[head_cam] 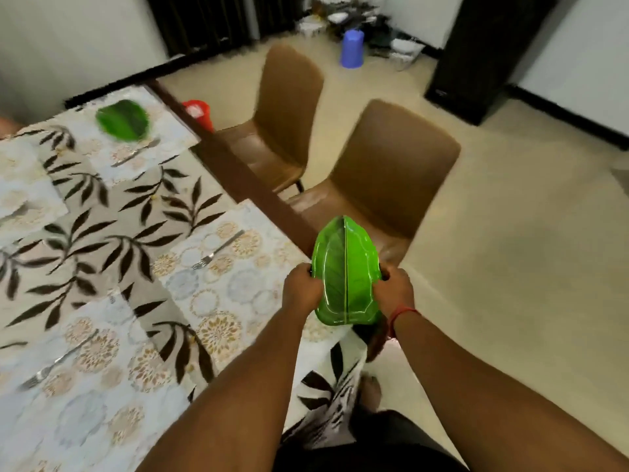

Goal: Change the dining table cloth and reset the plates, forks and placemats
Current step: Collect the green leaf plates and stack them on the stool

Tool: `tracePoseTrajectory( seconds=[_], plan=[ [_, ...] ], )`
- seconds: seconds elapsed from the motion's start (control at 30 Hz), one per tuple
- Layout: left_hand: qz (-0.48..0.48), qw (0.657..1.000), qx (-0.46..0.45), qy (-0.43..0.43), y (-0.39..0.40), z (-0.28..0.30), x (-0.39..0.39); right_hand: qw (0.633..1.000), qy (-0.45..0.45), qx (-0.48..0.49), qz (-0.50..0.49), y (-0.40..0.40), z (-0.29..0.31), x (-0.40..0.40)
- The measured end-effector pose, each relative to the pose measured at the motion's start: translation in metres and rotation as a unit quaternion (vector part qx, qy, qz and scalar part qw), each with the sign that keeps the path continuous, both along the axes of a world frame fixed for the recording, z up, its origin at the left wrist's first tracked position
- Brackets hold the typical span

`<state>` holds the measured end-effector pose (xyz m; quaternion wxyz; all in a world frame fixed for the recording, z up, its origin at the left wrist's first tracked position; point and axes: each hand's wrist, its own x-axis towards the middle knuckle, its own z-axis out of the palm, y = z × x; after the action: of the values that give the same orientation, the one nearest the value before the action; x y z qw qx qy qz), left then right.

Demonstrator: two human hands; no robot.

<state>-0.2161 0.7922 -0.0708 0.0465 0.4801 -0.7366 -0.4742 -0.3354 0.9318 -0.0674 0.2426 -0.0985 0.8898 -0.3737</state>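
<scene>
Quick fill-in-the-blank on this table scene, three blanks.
1. Both hands, left hand and right hand, hold a green ____-shaped plate.
2. On the middle placemat lies a ____ and no plate.
3. The far placemat already carries a plate of ____ colour.

Missing words: leaf; fork; green

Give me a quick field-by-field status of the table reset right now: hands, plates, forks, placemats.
held item: green leaf plate, off the table edge, above the near chair
left hand: grips the plate's left rim
right hand: grips the plate's right rim
plates placed: one, far plate on the far placemat
middle placemat: fork only, no plate
near placemat: near fork only, no plate
tablecloth: leaf print, laid
</scene>
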Motion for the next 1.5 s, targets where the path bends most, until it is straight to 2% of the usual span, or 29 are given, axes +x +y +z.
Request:
tracePoseTrajectory(
  seconds=[0.23,0.4,0.63,0.77,1.07,1.27,1.5],
  plan=[
    [-0.137,0.99,0.002,0.017,0.083,0.013,-0.1,0.986,-0.002,-0.042,-0.161,0.111,0.012,-0.061],
    [-0.168,0.986,0.008,0.009,0.143,0.016,-0.179,0.979,-0.03,-0.069,-0.189,0.181,-0.002,-0.114],
    [-0.191,0.982,0.004,0.008,0.267,0.018,-0.31,0.973,-0.019,-0.047,-0.223,0.304,0.008,-0.239],
    [-0.218,0.976,-0.012,0.007,0.306,0.024,-0.371,0.965,-0.024,-0.056,-0.256,0.344,0.007,-0.293],
    [-0.222,0.975,0.004,-0.003,0.298,-0.003,-0.51,0.965,-0.029,-0.061,-0.254,0.34,-0.013,-0.43],
    [-0.22,0.975,0.028,-0.005,0.247,-0.011,-0.641,0.962,-0.026,-0.047,-0.269,0.293,-0.015,-0.561],
    [-0.2,0.979,0.03,-0.003,0.178,0.006,-0.757,0.963,-0.02,-0.062,-0.262,0.225,-0.001,-0.674]
  ],
)
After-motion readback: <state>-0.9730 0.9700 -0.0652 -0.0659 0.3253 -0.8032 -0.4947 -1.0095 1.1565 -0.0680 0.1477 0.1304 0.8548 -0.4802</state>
